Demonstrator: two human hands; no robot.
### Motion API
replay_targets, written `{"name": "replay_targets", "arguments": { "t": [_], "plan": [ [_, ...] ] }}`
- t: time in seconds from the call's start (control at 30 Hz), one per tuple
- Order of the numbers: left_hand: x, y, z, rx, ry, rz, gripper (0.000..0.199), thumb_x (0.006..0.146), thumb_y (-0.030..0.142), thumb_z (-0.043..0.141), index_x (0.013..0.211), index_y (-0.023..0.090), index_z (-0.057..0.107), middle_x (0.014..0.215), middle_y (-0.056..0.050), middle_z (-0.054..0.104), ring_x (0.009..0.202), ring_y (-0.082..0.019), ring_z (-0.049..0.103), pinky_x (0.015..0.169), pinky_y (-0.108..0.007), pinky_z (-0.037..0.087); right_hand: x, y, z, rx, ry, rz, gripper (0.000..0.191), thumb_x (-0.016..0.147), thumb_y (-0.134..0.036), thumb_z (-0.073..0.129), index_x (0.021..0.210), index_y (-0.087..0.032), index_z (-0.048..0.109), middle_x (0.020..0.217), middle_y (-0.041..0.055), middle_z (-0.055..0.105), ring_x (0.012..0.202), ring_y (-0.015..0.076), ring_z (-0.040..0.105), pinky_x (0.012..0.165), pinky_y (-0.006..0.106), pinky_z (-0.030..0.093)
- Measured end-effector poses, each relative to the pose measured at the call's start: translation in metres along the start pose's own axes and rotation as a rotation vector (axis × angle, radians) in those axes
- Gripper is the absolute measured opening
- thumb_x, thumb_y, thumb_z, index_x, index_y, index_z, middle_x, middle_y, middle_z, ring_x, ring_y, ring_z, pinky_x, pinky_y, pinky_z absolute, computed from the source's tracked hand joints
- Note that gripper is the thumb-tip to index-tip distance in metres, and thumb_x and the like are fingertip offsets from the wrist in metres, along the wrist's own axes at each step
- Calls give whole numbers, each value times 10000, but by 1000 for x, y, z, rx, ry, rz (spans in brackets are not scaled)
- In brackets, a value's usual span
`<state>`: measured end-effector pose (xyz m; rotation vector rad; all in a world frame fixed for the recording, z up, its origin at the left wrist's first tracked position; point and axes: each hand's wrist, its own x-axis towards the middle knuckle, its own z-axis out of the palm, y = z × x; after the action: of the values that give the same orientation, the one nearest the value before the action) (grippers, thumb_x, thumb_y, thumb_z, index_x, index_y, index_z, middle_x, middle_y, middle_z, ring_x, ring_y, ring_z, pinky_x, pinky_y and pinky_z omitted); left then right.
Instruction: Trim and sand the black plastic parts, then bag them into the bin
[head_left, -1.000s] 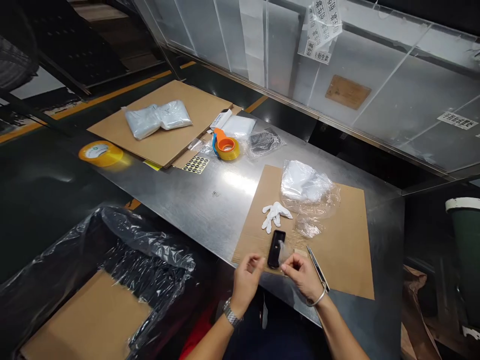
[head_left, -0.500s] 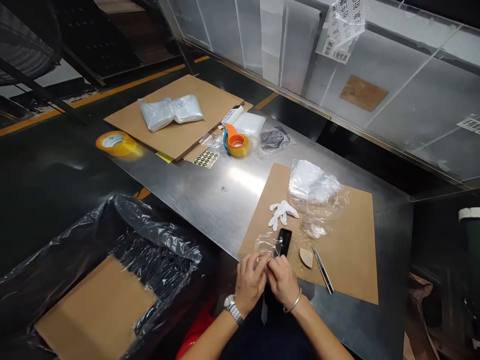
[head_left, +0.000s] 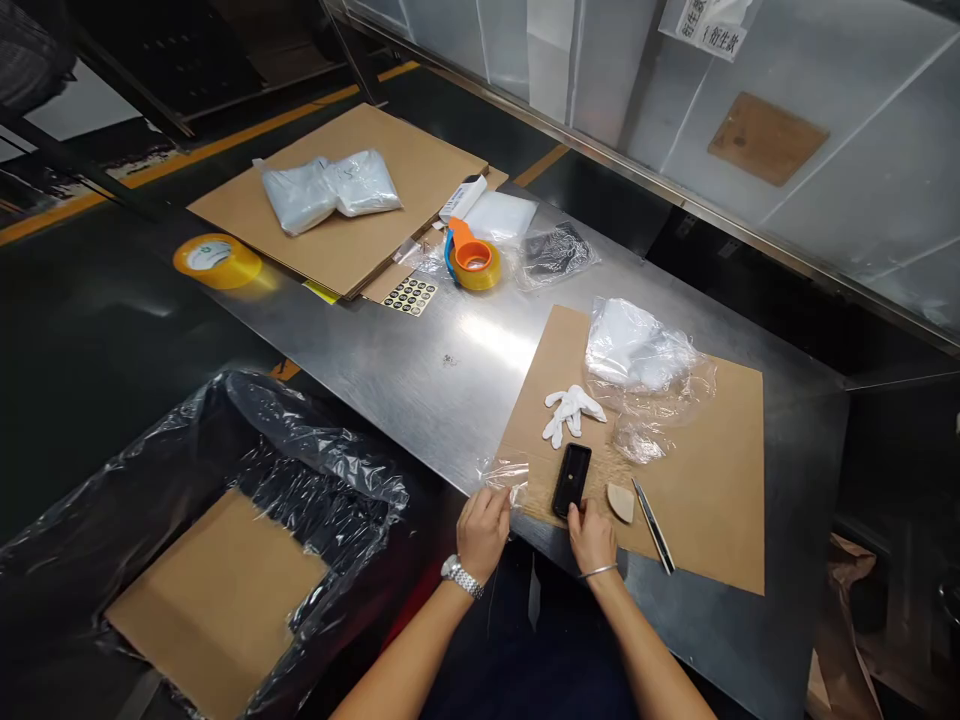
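Observation:
My left hand [head_left: 484,530] is closed on a small clear plastic bag [head_left: 511,474] at the near left edge of a cardboard sheet [head_left: 712,480]. Close by on the right, my right hand [head_left: 592,537] has its fingertips at the lower end of a black tray [head_left: 571,480]; whether it grips the tray is unclear. White gloves [head_left: 574,412] lie just beyond the tray. Right of it are a beige wedge-shaped piece [head_left: 620,502] and a utility knife [head_left: 654,526]. Crumpled clear bags with white contents [head_left: 637,350] rest farther up the sheet.
The metal table [head_left: 420,390] also bears an orange tape dispenser [head_left: 474,262], a sticker sheet [head_left: 409,296], a yellow tape roll [head_left: 216,262] and stacked cardboard [head_left: 300,240] under white packets [head_left: 330,190]. A black-lined bin [head_left: 300,450] stands at the left.
My hands have moved apart, the left one drawing the clear bag leftward. My right hand is now at the black tray's lower end. The camera view has shifted slightly.

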<state>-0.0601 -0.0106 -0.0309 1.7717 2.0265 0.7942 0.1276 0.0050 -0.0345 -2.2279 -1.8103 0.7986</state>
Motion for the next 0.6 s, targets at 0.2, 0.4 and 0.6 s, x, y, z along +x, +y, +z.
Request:
{"name": "replay_targets", "arguments": {
  "t": [0.2,0.4,0.6],
  "plan": [
    [9,3,6,-41,-3,-82,251,856,211,425,977,190,644,693,-36,542,688,-180,540,659,-292,428,4,-7,-17,100,-24,33,265,884,-379,493,827,-135,580,718,-13,589,588,86,545,581,249,461],
    [23,12,10,-144,-22,-192,239,833,189,447,977,213,637,751,-38,562,716,-178,557,694,-310,431,-6,-14,-52,305,-65,22,270,828,-372,464,819,-159,630,592,42,599,520,149,539,519,265,399],
    [42,12,15,-335,-146,-247,167,829,245,519,931,176,632,767,-25,587,664,-140,552,660,-313,459,-24,0,-61,550,-399,-14,414,823,-480,447,972,-159,664,536,5,596,416,128,533,404,237,414]
  ]
}}
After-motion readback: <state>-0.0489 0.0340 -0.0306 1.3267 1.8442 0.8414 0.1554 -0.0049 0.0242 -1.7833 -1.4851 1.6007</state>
